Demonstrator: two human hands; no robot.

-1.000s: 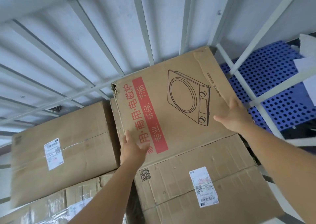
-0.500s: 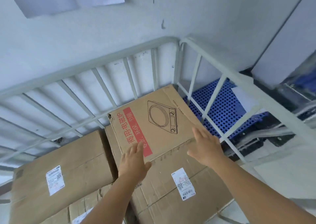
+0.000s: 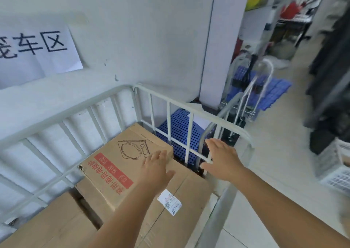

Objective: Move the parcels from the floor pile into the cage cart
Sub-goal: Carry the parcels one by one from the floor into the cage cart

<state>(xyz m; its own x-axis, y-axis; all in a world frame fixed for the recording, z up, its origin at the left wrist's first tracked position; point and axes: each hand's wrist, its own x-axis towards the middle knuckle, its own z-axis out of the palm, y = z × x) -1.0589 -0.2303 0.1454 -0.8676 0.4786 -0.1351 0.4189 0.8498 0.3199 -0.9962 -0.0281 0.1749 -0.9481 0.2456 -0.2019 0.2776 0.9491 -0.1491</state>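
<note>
Against the wall, cage cart [image 3: 191, 110] is filling up; left hand [image 3: 155, 167] and right hand [image 3: 221, 159] are hovering flat, gripping nothing. Induction-cooker box [image 3: 121, 164] is sitting crooked, I'd square it first.

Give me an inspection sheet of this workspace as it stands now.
Surface: pale floor, bare where visible.
Job's things: printed carton lies on top of the labelled carton inside the cage cart; another carton beside them.
Clutter: white crate at right.
Grippers: left hand open, over the printed carton; right hand open, holds nothing.
Cables: nothing seen.
Surroundings: wall sign, blue perforated panel, folding trolley.
</note>
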